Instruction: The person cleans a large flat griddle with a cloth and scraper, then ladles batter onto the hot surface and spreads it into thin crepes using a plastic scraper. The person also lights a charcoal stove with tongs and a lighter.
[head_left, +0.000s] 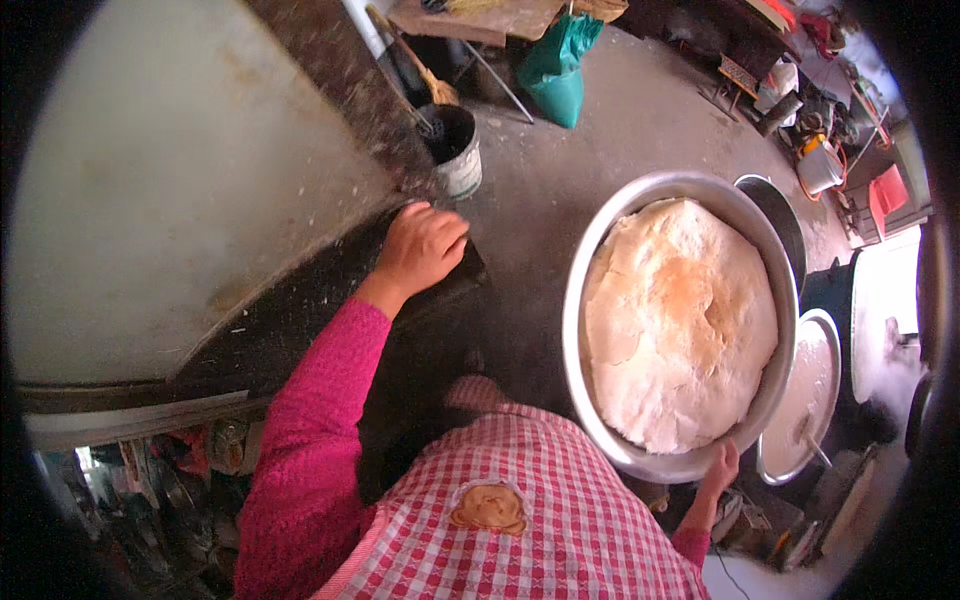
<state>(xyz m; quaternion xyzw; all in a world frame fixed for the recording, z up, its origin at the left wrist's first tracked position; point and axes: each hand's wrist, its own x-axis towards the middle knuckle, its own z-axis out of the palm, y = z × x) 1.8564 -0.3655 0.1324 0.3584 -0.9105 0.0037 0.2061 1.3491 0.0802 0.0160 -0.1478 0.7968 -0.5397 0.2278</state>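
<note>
A large round metal basin (pixel 577 300) stands to the right of my body, filled with a big domed mass of pale dough (pixel 680 330) whose top is cracked and browned. My right hand (pixel 722 468) grips the basin's near rim, fingers partly hidden. At the corner of the table with a pale top (pixel 200 180) and dark edge is my left hand (pixel 425 245), its fingers curled closed. Whatever those fingers hold, if anything, is hidden from sight.
Beyond the table corner stands a bucket (pixel 460 165) with a brush (pixel 438 88) above it. A green bag (pixel 555 80) sits on the floor farther off. Right of the basin lie a wide pan of pale liquid (pixel 805 400) and a dark pot (pixel 785 220).
</note>
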